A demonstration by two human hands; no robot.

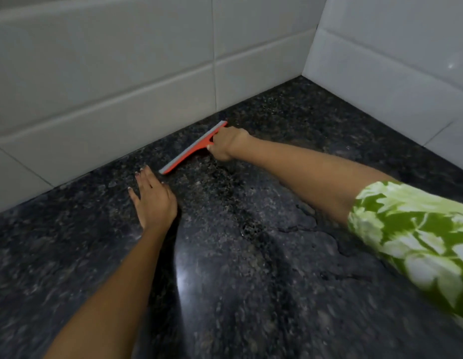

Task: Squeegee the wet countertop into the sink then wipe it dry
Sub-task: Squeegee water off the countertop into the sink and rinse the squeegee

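Observation:
An orange squeegee with a grey rubber blade lies slanted on the dark speckled granite countertop, close to the back wall. My right hand is shut on its handle, arm stretched far forward. My left hand rests flat on the countertop with fingers spread, just left of and nearer than the blade's lower end. Patches of water with irregular edges lie on the stone around. No sink is in view.
White tiled walls meet at a corner at the back right and bound the countertop on the far and right sides. A green and white patterned sleeve covers my right upper arm.

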